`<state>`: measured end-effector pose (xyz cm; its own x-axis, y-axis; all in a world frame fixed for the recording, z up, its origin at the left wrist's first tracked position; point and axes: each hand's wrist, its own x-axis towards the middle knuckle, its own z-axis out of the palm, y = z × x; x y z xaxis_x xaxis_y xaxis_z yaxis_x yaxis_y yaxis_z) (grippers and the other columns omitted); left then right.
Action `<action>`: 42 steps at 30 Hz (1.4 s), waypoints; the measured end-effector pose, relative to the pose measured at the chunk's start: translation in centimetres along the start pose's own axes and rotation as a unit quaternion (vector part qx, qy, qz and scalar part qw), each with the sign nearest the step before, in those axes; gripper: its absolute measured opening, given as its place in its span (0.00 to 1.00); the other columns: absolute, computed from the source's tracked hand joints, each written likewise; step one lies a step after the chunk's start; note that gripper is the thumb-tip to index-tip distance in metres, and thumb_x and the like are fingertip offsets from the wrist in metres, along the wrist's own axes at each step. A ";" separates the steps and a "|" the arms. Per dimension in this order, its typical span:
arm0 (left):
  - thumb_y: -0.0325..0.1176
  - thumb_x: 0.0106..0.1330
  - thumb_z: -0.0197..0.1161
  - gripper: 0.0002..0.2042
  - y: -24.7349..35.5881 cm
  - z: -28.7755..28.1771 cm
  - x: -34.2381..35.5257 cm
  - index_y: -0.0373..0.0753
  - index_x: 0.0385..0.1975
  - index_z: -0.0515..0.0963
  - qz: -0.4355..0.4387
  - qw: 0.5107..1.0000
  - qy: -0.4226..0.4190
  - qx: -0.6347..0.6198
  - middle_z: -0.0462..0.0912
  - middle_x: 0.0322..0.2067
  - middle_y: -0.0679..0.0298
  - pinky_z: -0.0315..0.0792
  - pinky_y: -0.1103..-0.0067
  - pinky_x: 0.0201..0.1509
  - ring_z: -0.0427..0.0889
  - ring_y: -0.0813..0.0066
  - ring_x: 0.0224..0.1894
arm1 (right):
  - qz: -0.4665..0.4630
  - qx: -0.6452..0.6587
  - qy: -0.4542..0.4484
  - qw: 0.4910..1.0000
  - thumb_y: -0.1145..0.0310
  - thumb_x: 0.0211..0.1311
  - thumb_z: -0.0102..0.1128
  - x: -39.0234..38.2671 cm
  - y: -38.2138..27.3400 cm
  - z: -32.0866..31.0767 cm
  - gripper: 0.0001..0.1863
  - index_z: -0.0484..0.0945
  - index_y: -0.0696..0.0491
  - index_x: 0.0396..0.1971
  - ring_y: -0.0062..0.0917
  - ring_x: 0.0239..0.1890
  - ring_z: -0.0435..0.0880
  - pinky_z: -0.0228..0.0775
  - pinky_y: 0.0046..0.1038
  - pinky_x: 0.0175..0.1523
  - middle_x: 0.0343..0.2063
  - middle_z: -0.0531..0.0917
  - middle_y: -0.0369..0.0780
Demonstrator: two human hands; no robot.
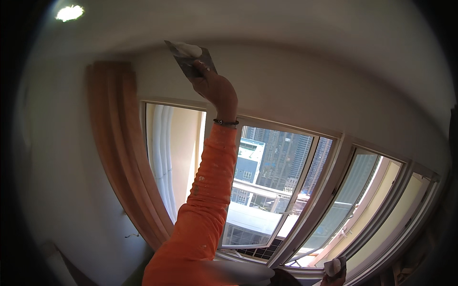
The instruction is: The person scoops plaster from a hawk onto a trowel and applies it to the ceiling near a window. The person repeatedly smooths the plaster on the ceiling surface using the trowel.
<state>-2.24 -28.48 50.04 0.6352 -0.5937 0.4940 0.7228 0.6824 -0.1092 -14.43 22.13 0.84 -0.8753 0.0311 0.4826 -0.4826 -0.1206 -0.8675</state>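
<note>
Raised toward the top of the wall, my left hand [217,90] is closed round a flat metal putty scraper [183,65]. A lump of white putty [187,49] lies along the blade's upper part. The bent wrist wears a dark beaded bracelet [225,122], and an orange sleeve [202,190] with pale specks covers the arm. At the lower right edge, my right hand [335,279] is partly cut off and dark. It grips a small flat scraper [328,268] bearing a whitish lump, in front of the window sill.
Behind the arm, framed windows [276,143] span the wall, with some panes swung outward above a drop to buildings. A brown curtain [114,128] hangs at left. A bright ceiling light [69,13] glows overhead. A blurred grey shape [243,273] crosses the bottom.
</note>
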 end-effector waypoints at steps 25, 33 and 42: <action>0.26 0.79 0.34 0.26 2.8 6.1 12.2 0.31 0.76 0.47 0.258 0.961 -0.002 0.096 0.54 0.69 0.39 0.62 0.57 0.74 0.62 0.43 0.70 | 0.059 0.079 0.012 0.995 0.66 0.67 0.66 -4.0 -4.8 6.6 0.21 0.76 0.64 0.53 0.34 0.50 0.78 0.71 0.32 0.59 0.48 0.80 0.46; 0.23 0.76 0.40 0.29 3.9 6.9 14.7 0.28 0.75 0.44 0.286 0.937 0.003 0.201 0.56 0.68 0.43 0.65 0.61 0.69 0.65 0.49 0.67 | -0.080 0.027 -0.007 0.996 0.63 0.71 0.61 -5.6 -5.4 5.3 0.19 0.77 0.63 0.52 0.38 0.51 0.79 0.71 0.35 0.59 0.50 0.79 0.49; 0.24 0.76 0.42 0.31 6.2 13.0 3.4 0.30 0.77 0.42 0.236 0.954 -0.024 0.181 0.53 0.71 0.41 0.62 0.59 0.70 0.59 0.46 0.70 | -0.026 -0.087 0.077 0.993 0.62 0.75 0.56 -7.2 -6.5 -5.1 0.20 0.75 0.58 0.60 0.35 0.56 0.80 0.76 0.35 0.58 0.56 0.80 0.47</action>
<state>0.88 -20.78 62.24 0.8473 -0.1703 0.5031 0.2126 0.9768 -0.0274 -5.17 27.75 2.38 -0.8372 0.1859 0.5143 -0.5133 0.0571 -0.8563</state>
